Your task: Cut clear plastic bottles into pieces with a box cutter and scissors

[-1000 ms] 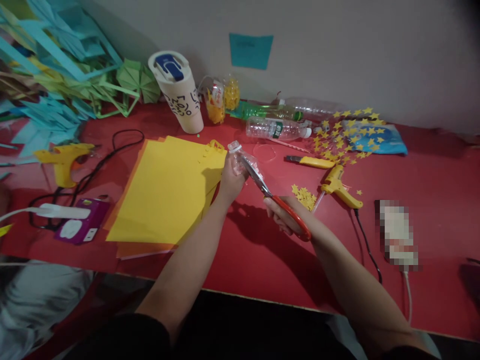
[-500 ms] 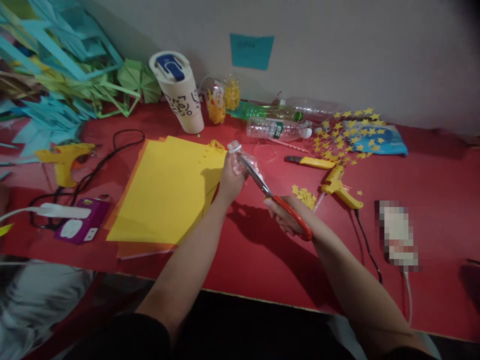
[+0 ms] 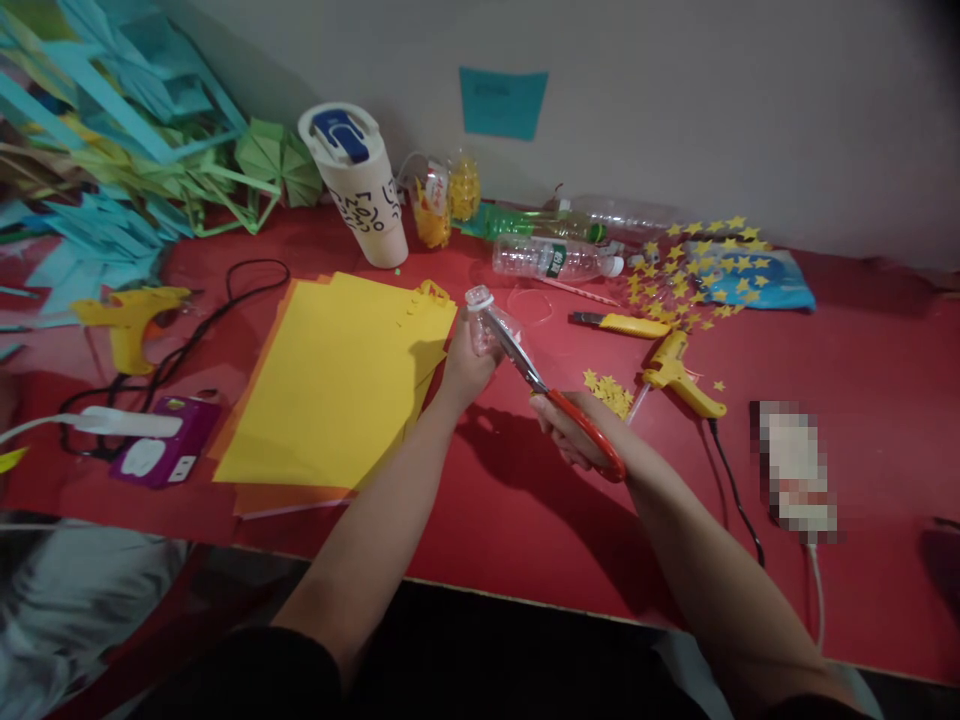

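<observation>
My left hand (image 3: 470, 362) is closed around a clear plastic bottle top (image 3: 483, 318), its neck pointing up and away. My right hand (image 3: 574, 428) grips red-handled scissors (image 3: 583, 428), whose metal blades rest against the bottle piece near its neck. Both hands hang over the red table (image 3: 540, 540). Left of them lie yellow paper sheets (image 3: 322, 380) on orange ones. Just past my right hand is a heap of small yellow stars (image 3: 609, 394). How far the blades have cut is too small to tell.
A yellow glue gun (image 3: 682, 378) and a box cutter (image 3: 626, 325) lie right of centre. Plastic bottles (image 3: 544, 257) and a white tumbler (image 3: 365, 195) line the back. Another glue gun (image 3: 129, 320), cables and a purple power strip (image 3: 169, 440) occupy the left, beside folded paper shapes (image 3: 187, 110).
My left hand has shifted slightly right with the bottle top, and its neck has turned a little. The scissors and my right hand have barely moved.
</observation>
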The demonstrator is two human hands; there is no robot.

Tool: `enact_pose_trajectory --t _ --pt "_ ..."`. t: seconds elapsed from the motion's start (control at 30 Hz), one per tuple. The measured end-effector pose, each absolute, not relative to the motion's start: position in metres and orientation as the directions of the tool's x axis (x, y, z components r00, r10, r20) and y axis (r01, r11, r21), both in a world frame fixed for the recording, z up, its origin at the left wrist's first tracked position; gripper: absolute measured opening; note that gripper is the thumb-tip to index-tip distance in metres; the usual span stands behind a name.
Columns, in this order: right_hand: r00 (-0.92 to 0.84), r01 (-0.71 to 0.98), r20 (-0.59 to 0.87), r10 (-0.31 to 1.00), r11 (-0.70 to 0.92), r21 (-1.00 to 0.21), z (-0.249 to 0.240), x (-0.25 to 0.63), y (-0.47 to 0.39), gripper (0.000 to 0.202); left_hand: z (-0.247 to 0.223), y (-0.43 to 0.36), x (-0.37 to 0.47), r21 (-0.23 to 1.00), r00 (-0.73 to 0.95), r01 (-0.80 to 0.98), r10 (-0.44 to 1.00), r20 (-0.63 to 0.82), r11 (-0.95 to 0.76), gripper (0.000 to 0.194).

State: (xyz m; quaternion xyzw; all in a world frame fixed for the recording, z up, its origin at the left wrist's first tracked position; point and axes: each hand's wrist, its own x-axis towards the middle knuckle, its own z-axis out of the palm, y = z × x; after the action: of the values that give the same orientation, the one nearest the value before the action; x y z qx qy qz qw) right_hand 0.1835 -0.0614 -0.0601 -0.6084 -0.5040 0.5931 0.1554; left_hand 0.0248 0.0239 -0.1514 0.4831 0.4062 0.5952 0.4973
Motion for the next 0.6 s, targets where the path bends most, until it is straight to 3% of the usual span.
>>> enact_pose_trajectory --t 0.3,0.47,0.6 --pt "-0.193 0.474 -0.597 0.779 -0.459 -0.751 -0.0615 0.1818 -0.0579 0.056 -0.153 0.0253 0.024 0.955 -0.007 -0.208 0.977 0.215 -0.211 0.046" --pt "-0.179 0.498 -0.617 0.767 -0.47 -0.729 -0.0586 0.1801 -0.0559 0.053 -0.152 0.0243 0.0246 0.963 -0.027 -0.201 0.983 0.179 -0.181 0.043" --pt "-0.209 0.477 -0.602 0.771 -0.457 -0.75 -0.0607 0.1825 -0.0573 0.049 -0.1461 0.0222 0.0259 0.947 -0.036 -0.293 0.991 0.127 -0.132 0.044"
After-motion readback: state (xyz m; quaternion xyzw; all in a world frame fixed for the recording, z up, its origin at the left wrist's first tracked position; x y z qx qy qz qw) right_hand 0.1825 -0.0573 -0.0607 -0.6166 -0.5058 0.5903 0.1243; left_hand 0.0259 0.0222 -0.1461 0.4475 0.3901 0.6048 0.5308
